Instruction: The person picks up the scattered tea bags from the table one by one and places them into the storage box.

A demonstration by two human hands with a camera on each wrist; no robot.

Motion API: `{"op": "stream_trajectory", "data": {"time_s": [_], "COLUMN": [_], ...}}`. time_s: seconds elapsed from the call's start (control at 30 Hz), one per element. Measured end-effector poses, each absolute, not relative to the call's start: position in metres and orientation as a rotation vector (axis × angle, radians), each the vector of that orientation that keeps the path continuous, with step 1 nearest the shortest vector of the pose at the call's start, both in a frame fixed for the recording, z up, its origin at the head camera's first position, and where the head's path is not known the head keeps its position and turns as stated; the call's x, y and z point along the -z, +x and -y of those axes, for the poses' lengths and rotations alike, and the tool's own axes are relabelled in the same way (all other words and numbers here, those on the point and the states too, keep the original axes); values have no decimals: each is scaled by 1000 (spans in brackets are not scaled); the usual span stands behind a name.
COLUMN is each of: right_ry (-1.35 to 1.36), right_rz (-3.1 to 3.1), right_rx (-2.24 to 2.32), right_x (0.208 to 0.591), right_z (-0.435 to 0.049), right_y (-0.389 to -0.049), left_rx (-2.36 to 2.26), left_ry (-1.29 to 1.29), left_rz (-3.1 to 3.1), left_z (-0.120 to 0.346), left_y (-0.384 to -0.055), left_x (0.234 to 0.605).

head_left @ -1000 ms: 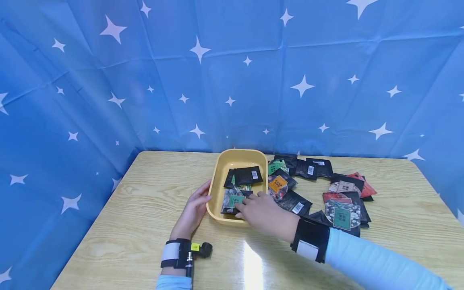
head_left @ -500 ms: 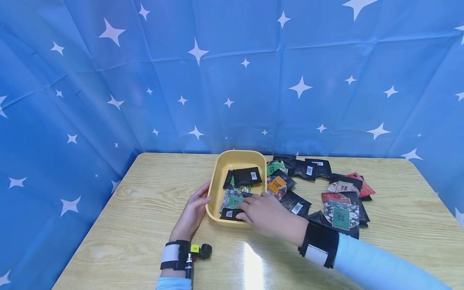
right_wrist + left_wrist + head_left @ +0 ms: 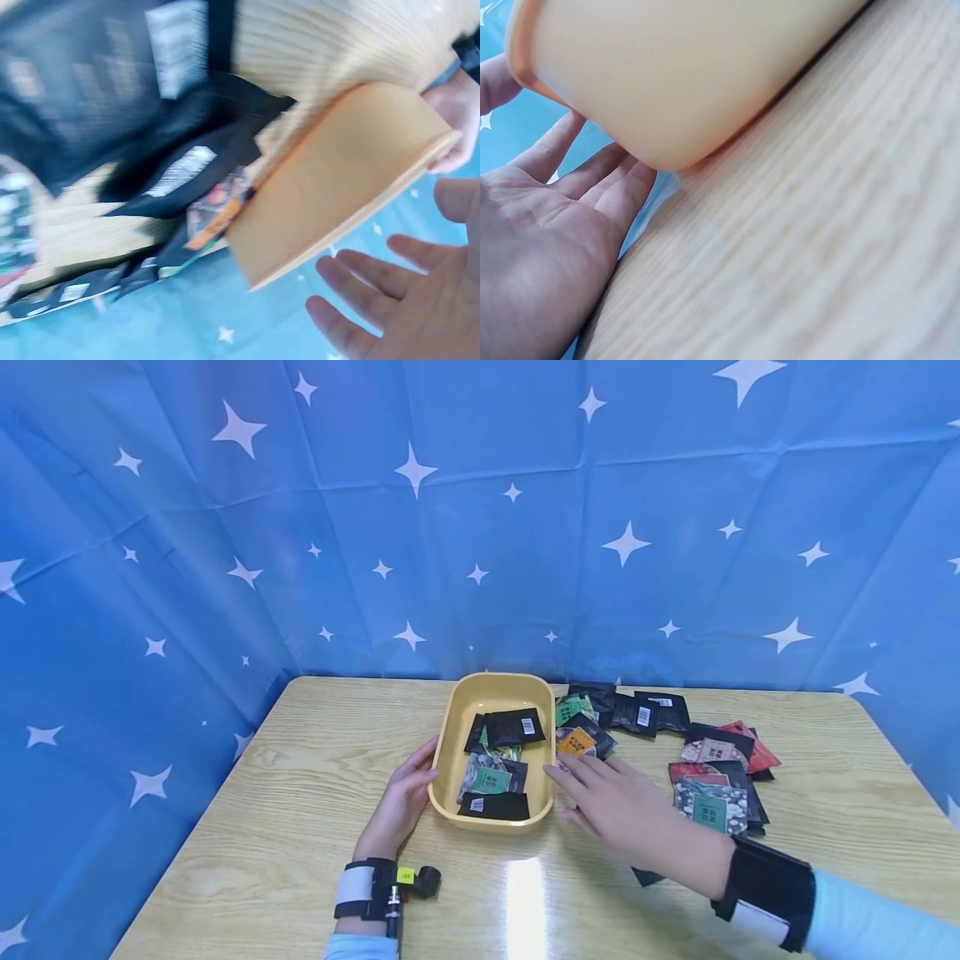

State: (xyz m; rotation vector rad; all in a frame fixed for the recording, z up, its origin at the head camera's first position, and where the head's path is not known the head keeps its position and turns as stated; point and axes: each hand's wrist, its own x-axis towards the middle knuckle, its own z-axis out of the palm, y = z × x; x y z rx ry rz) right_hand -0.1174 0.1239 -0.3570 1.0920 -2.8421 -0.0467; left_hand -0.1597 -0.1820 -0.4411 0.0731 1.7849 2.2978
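A yellow plastic bin stands near the table's back edge. My left hand rests along its left side, fingers against the outer wall and thumb at the rim; the left wrist view shows those fingers fairly straight. Inside lie several sachets: a black one with a barcode, a green-labelled one and a black one at the front. Just outside the right rim, my right hand is spread and holds nothing. It partly hides an orange-labelled sachet and others beneath it.
More sachets lie right of the bin, among them black ones with barcodes. Farther right is an overlapping pile with a green-labelled sachet and a red one. A blue star-patterned curtain hangs behind the table.
My right hand has let go of a black sachet at the bin's front and moved right, out over the rim. My left hand stays at the bin's side.
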Motion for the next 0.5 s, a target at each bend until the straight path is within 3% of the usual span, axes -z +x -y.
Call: {"op": "stream_trajectory", "data": {"time_s": [0.5], "right_ry": [842], "right_rz": [2944], "right_rx": [155], "right_x": [377], "right_z": [-210], "right_y": [-106], "left_rx": [-2315], "left_ry": [69], "left_rz": [-1786], "left_z": [181], "left_y": [-162], "left_x": [441]}}
